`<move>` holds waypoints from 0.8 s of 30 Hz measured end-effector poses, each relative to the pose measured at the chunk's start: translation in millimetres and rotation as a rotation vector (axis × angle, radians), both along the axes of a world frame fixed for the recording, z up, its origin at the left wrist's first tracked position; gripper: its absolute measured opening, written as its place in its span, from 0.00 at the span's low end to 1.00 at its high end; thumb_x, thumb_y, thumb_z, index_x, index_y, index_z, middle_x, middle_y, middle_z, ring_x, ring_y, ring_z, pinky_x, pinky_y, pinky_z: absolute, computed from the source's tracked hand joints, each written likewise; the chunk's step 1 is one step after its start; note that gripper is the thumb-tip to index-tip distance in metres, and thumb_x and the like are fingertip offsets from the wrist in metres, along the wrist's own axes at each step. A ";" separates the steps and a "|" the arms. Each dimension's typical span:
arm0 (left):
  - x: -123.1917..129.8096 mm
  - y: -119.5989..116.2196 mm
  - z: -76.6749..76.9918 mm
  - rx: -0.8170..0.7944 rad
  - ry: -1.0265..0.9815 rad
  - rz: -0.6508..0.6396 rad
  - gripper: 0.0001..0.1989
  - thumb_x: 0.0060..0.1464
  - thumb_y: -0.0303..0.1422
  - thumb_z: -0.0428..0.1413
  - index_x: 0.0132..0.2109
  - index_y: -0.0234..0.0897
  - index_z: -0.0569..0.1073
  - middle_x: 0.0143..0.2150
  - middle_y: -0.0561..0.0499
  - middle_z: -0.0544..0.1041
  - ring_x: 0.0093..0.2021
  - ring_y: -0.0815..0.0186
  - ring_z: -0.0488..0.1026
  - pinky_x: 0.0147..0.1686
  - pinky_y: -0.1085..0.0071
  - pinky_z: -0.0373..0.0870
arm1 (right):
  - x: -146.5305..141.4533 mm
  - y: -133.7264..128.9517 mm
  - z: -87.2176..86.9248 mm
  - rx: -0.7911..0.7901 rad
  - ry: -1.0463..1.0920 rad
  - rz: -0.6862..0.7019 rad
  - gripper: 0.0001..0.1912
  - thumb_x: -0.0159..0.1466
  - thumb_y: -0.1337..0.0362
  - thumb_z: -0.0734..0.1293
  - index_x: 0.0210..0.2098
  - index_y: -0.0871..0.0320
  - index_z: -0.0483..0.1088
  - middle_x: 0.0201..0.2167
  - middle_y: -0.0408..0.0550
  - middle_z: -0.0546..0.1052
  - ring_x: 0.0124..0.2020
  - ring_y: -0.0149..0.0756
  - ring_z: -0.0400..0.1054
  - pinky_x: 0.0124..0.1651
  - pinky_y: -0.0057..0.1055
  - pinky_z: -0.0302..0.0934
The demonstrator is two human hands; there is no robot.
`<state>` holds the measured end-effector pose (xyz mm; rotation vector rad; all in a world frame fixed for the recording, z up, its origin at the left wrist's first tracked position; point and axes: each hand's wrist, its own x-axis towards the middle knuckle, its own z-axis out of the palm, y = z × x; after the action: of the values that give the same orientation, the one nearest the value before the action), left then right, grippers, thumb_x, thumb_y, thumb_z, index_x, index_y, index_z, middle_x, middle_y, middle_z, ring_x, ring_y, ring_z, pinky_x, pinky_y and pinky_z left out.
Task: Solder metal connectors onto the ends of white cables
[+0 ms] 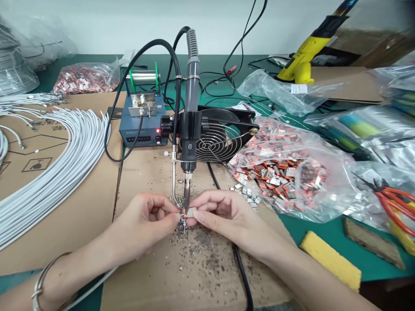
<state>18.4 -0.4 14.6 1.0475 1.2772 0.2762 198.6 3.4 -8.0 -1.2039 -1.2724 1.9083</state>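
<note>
A small metal connector (192, 211) is held at its right-hand side by the right hand (227, 218), its thumb pressed over the near face and the fingertips closed behind. The left hand (147, 222) is pinched shut, thumb against forefinger, on a thin wire end (182, 214) that is mostly hidden by the fingertips. The connector is located between the two hands, just beside the left fingertips and at the tip of an upright soldering iron (189, 149); whether the tip is touched cannot be told. Access from above is blocked by the iron, and from the far left by a bent metal tube (174, 181). The connector's long axis is laid roughly crosswise, left to right, with its orange part pointed toward the left hand and its silver part toward the right. Dark specks are scattered over the cardboard (152, 276) below. A black fan (217, 140) is placed behind the iron, with a blue box (142, 127) to its left. White cables (81, 151) are bundled at left; at right, a bag of connectors (275, 175), a yellow sponge (332, 259) and red-handled pliers (397, 201) are noted.
</note>
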 end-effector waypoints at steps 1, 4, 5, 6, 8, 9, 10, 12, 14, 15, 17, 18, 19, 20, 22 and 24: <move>0.8 0.8 -0.1 0.004 0.009 0.001 0.06 0.52 0.31 0.53 0.30 0.31 0.67 0.12 0.63 0.57 0.09 0.81 0.51 0.07 0.87 0.48 | -0.6 0.0 -0.3 0.000 -0.009 -0.002 0.14 0.53 0.60 0.70 0.33 0.64 0.70 0.28 0.49 0.77 0.28 0.22 0.70 0.32 0.16 0.61; 2.5 1.8 0.6 0.005 0.032 -0.009 0.06 0.54 0.30 0.52 0.30 0.31 0.67 0.12 0.63 0.58 0.09 0.81 0.51 0.07 0.87 0.49 | -2.3 -0.6 -0.8 0.002 -0.042 -0.014 0.13 0.53 0.61 0.70 0.33 0.64 0.70 0.28 0.48 0.77 0.28 0.22 0.70 0.31 0.16 0.60; 2.7 1.8 1.0 0.004 0.038 -0.013 0.06 0.54 0.30 0.51 0.30 0.31 0.67 0.12 0.63 0.58 0.10 0.81 0.51 0.07 0.87 0.49 | -2.6 -0.8 -0.7 0.003 -0.050 -0.015 0.12 0.53 0.61 0.70 0.33 0.63 0.70 0.28 0.48 0.77 0.28 0.21 0.69 0.31 0.16 0.60; 2.7 1.6 1.4 0.002 0.041 -0.017 0.07 0.54 0.30 0.51 0.30 0.31 0.66 0.12 0.63 0.58 0.10 0.81 0.51 0.08 0.87 0.49 | -2.8 -1.0 -0.6 0.003 -0.054 -0.014 0.12 0.53 0.61 0.70 0.33 0.63 0.70 0.28 0.48 0.77 0.28 0.22 0.69 0.31 0.16 0.60; 2.5 1.2 1.8 0.003 0.042 -0.023 0.07 0.55 0.31 0.50 0.30 0.32 0.66 0.11 0.63 0.58 0.10 0.81 0.51 0.08 0.87 0.49 | -2.8 -1.3 -0.1 0.009 -0.059 -0.011 0.12 0.52 0.61 0.70 0.33 0.64 0.70 0.28 0.48 0.77 0.27 0.22 0.69 0.30 0.17 0.60; 2.3 1.0 1.6 0.002 0.041 -0.024 0.08 0.55 0.31 0.50 0.30 0.32 0.66 0.12 0.63 0.57 0.10 0.81 0.51 0.07 0.87 0.49 | -2.8 -1.3 0.2 0.008 -0.058 -0.011 0.12 0.52 0.61 0.70 0.33 0.64 0.70 0.28 0.49 0.77 0.27 0.22 0.69 0.30 0.18 0.60; 2.1 0.8 1.2 0.002 0.041 -0.026 0.08 0.55 0.31 0.50 0.30 0.32 0.66 0.12 0.63 0.57 0.10 0.81 0.51 0.07 0.87 0.49 | -2.7 -1.3 0.4 0.007 -0.057 -0.014 0.12 0.52 0.61 0.70 0.33 0.64 0.70 0.27 0.48 0.77 0.27 0.23 0.69 0.30 0.18 0.60; 1.9 0.4 0.1 0.001 0.038 -0.022 0.07 0.54 0.31 0.51 0.31 0.31 0.67 0.12 0.64 0.57 0.10 0.81 0.51 0.08 0.87 0.49 | -2.7 -1.2 0.8 0.001 -0.054 -0.020 0.12 0.52 0.61 0.70 0.32 0.64 0.70 0.27 0.48 0.77 0.27 0.22 0.69 0.30 0.18 0.60; 2.0 0.0 -0.9 0.005 0.042 -0.017 0.06 0.54 0.31 0.52 0.31 0.31 0.67 0.12 0.64 0.57 0.10 0.81 0.51 0.07 0.87 0.49 | -2.8 -0.9 0.8 -0.006 -0.046 -0.026 0.12 0.51 0.62 0.71 0.32 0.64 0.70 0.27 0.48 0.77 0.27 0.22 0.69 0.31 0.17 0.60; 2.1 -0.2 -1.2 0.009 0.045 -0.017 0.06 0.53 0.31 0.52 0.31 0.31 0.67 0.12 0.64 0.57 0.09 0.81 0.51 0.07 0.87 0.48 | -2.9 -0.7 0.7 -0.012 -0.040 -0.027 0.13 0.51 0.62 0.71 0.32 0.64 0.70 0.27 0.48 0.77 0.27 0.22 0.69 0.31 0.17 0.60; 2.5 -0.3 -1.0 0.017 0.053 -0.023 0.06 0.53 0.31 0.52 0.32 0.31 0.67 0.12 0.64 0.57 0.09 0.81 0.51 0.07 0.87 0.48 | -3.1 -0.5 0.7 -0.026 -0.027 -0.030 0.14 0.49 0.61 0.72 0.31 0.64 0.70 0.27 0.47 0.77 0.27 0.21 0.69 0.31 0.16 0.60; 2.6 -0.2 -0.6 0.022 0.060 -0.025 0.06 0.53 0.31 0.52 0.32 0.31 0.67 0.12 0.64 0.57 0.09 0.81 0.51 0.08 0.87 0.48 | -3.1 -0.4 0.9 -0.032 -0.022 -0.031 0.14 0.49 0.61 0.73 0.31 0.64 0.70 0.26 0.47 0.77 0.27 0.20 0.69 0.31 0.15 0.60; 2.7 -0.1 0.0 0.025 0.064 -0.027 0.06 0.53 0.31 0.52 0.32 0.31 0.67 0.12 0.64 0.57 0.10 0.81 0.51 0.08 0.87 0.48 | -3.0 -0.4 1.2 -0.037 -0.019 -0.033 0.15 0.48 0.61 0.73 0.31 0.64 0.70 0.26 0.47 0.77 0.27 0.20 0.69 0.31 0.15 0.60; 2.8 -0.1 0.5 0.025 0.068 -0.033 0.07 0.54 0.32 0.52 0.32 0.31 0.67 0.12 0.64 0.57 0.10 0.81 0.51 0.08 0.87 0.48 | -2.8 -0.4 1.6 -0.040 -0.017 -0.034 0.15 0.48 0.61 0.73 0.31 0.64 0.70 0.26 0.47 0.77 0.27 0.21 0.69 0.31 0.15 0.60; 2.6 -0.1 1.3 0.027 0.078 -0.038 0.07 0.54 0.32 0.51 0.33 0.31 0.67 0.11 0.64 0.57 0.10 0.81 0.51 0.08 0.87 0.48 | -2.5 -0.6 2.3 -0.036 -0.019 -0.034 0.16 0.47 0.60 0.74 0.31 0.64 0.70 0.27 0.47 0.77 0.28 0.22 0.69 0.31 0.16 0.61; 2.4 -0.5 1.5 0.033 0.080 -0.042 0.07 0.54 0.32 0.51 0.32 0.31 0.67 0.11 0.64 0.57 0.09 0.80 0.51 0.08 0.87 0.48 | -2.3 -0.6 2.6 -0.021 -0.031 -0.029 0.17 0.48 0.58 0.73 0.32 0.64 0.70 0.27 0.48 0.77 0.28 0.22 0.69 0.31 0.18 0.61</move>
<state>20.7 -0.9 16.1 1.1213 1.3249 0.2256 196.4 2.8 -5.4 -1.2603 -1.2471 1.8940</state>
